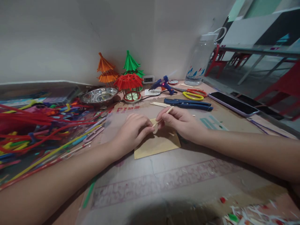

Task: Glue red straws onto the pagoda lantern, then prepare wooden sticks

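Note:
A thin pale wooden stick slants between my two hands above a yellow-tan card. My right hand is closed around the stick, whose upper end sticks out past the fingers. My left hand pinches at its lower end, with the fingertips close to those of the right; the exact contact is partly hidden. The card lies flat on the plastic-covered work surface, under both hands. Just behind them are several loose sticks and blue-handled cutters.
At the back stand orange, green and red pipe-cleaner pavilions, a metal bowl, a blue glue gun, scissors and a water bottle. Pipe cleaners heap left; a phone lies right.

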The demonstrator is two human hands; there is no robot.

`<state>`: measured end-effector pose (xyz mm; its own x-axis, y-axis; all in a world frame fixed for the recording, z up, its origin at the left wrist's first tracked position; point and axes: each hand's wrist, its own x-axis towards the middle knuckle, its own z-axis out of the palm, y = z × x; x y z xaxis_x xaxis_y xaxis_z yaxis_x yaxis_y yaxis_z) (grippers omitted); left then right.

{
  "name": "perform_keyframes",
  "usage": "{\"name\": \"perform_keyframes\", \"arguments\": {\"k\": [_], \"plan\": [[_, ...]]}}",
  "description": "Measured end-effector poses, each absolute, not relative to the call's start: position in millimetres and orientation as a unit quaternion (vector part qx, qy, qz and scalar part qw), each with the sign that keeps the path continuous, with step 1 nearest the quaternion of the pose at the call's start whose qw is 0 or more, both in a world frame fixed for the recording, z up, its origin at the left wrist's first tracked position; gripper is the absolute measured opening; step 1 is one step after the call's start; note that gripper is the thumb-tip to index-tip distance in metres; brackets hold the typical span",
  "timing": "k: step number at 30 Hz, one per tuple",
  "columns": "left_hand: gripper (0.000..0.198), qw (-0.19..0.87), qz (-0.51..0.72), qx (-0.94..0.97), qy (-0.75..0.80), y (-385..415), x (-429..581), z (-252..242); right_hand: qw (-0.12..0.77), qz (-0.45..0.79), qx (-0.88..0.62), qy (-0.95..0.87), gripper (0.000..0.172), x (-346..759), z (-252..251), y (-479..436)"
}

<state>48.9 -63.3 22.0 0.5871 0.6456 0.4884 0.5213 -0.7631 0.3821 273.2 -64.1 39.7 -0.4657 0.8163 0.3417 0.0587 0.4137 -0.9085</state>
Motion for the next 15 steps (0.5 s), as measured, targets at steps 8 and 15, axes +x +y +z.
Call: {"name": "perform_keyframes", "arguments": {"k": [8, 15], "plan": [[0.015, 0.175, 0.251, 0.894, 0.328, -62.5, 45.8, 24.5, 0.29, 0.296, -0.251, -0.875, 0.028, 280.4, 41.9, -69.5], [0.009, 0.162, 0.205, 0.906, 0.332, -63.5, 47.4, 24.2, 0.267, 0.243, -0.211, -0.908, 0.024, 274.5, 37.7, -69.3]]}}
